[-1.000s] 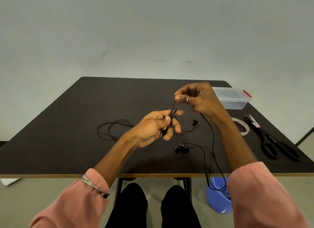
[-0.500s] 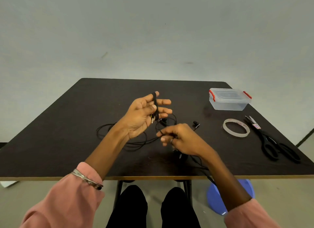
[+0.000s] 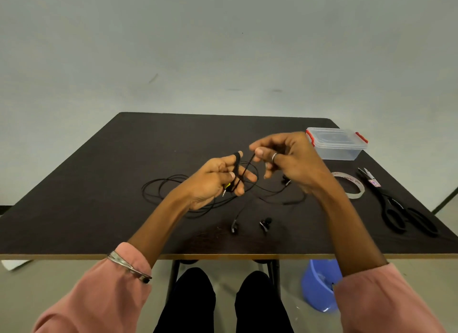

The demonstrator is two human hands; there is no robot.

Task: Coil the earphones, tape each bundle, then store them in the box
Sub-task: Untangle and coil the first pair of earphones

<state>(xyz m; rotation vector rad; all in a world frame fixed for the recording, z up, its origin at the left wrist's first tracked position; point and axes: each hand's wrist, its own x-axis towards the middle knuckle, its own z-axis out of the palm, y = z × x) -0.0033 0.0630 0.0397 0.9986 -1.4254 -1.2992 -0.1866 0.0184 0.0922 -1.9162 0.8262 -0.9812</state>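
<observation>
The left hand [image 3: 213,181] holds its fingers spread as a spool, earphone cable [image 3: 236,170] looped around them above the table [image 3: 99,184]; the right hand [image 3: 285,159] pinches the cable, keeping it taut for winding

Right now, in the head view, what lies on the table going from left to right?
Loose cable → left hand winding a cable → right hand pinching that cable → box → tape roll → scissors.
</observation>
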